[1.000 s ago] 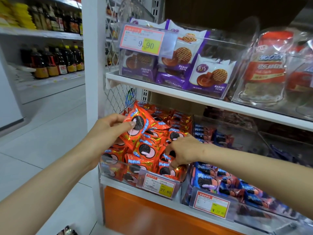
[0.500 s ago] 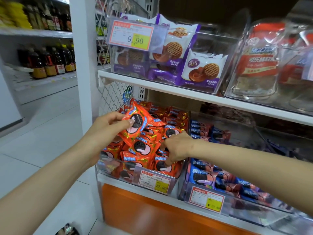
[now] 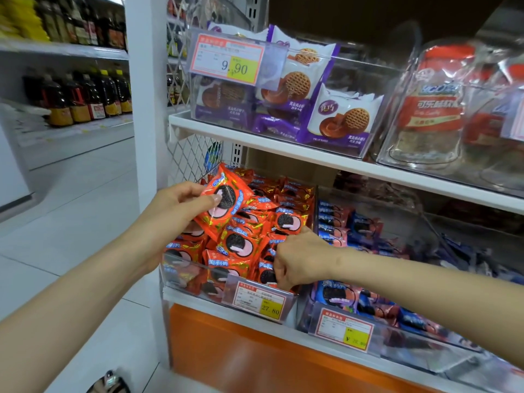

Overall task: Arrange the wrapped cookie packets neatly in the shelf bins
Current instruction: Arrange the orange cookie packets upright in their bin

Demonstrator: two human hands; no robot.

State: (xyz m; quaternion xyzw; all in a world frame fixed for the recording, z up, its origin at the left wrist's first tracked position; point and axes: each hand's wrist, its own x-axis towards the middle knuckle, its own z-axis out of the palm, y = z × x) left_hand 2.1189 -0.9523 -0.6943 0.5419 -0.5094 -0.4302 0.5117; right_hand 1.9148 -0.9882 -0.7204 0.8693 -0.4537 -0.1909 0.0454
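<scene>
A clear bin (image 3: 181, 282) on the lower shelf is heaped with several red-orange cookie packets (image 3: 241, 245). My left hand (image 3: 173, 211) pinches one red-orange packet (image 3: 226, 199) between thumb and fingers, tilted, just above the bin's left side. My right hand (image 3: 297, 259) reaches into the bin's right front corner, its fingers curled around packets there; the fingertips are hidden among them. To the right stands a second clear bin (image 3: 312, 321) filled with blue cookie packets (image 3: 340, 228).
The upper shelf (image 3: 255, 140) carries a clear bin of purple-and-white cookie packets (image 3: 340, 120) and a bin of red bagged sweets (image 3: 431, 109). Price tags (image 3: 261, 302) clip to the bin fronts. A white post (image 3: 144, 95) stands left; bottles (image 3: 85, 97) line an aisle shelf beyond.
My left hand has kept the lifted packet in about the same spot over the bin. My right hand has dug a little lower into the front right corner.
</scene>
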